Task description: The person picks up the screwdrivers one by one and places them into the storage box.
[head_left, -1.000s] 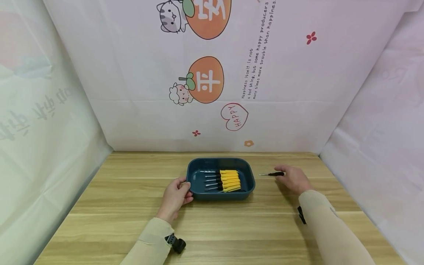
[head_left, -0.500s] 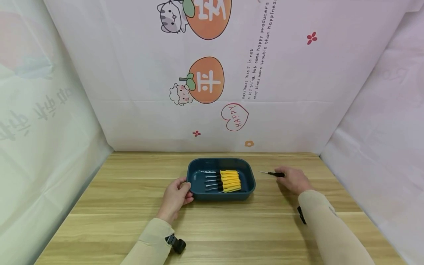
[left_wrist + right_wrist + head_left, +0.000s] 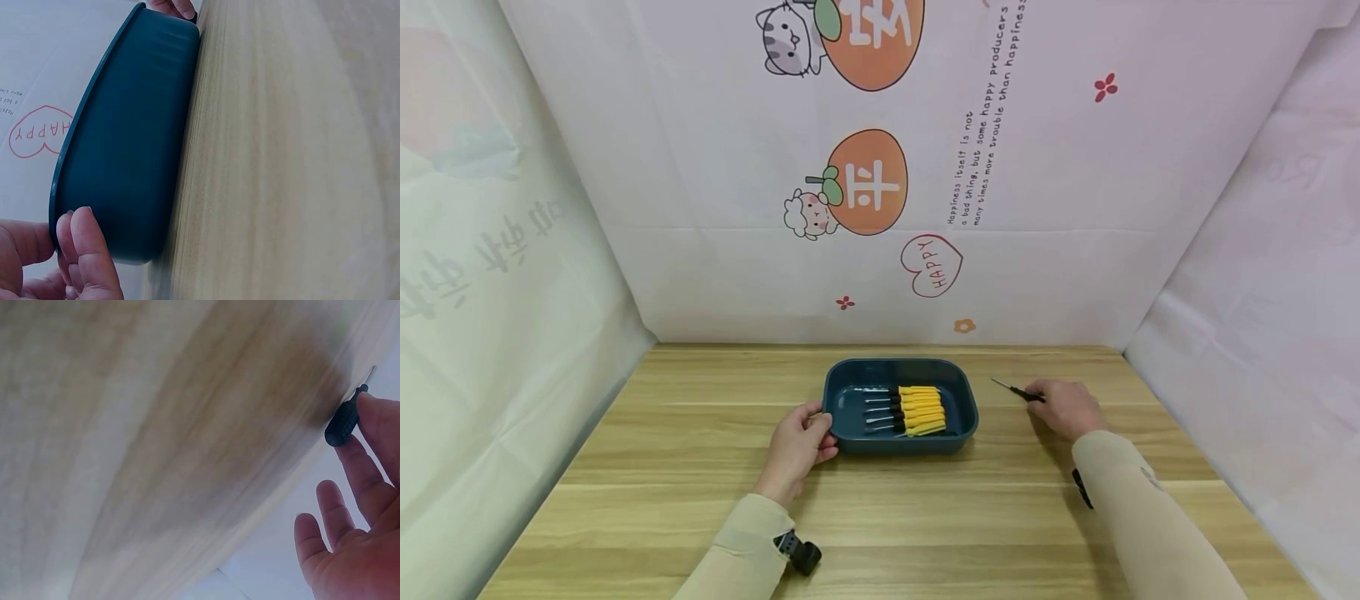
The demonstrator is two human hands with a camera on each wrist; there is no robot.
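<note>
A dark teal box (image 3: 895,447) stands on the table in the head view, with several yellow-and-black screwdrivers (image 3: 921,408) lying side by side in it. My left hand (image 3: 796,446) grips its left end, thumb at the rim and fingers along the outer wall, as the left wrist view also shows. To the right of the box, my right hand (image 3: 1066,408) pinches a small black-handled screwdriver (image 3: 1026,394). Its thin shaft points left and toward the back wall. In the right wrist view the handle (image 3: 342,423) sits between thumb and index finger, while the other fingers stay apart from it.
The wood-grain table (image 3: 910,525) ends at a white printed back sheet (image 3: 737,275). White sheets also hang at the left and right sides. A strap with a black device (image 3: 801,554) is on the left wrist.
The screwdriver in my right hand has turned, its tip swinging away toward the back wall. My left hand and the box have stayed in place.
</note>
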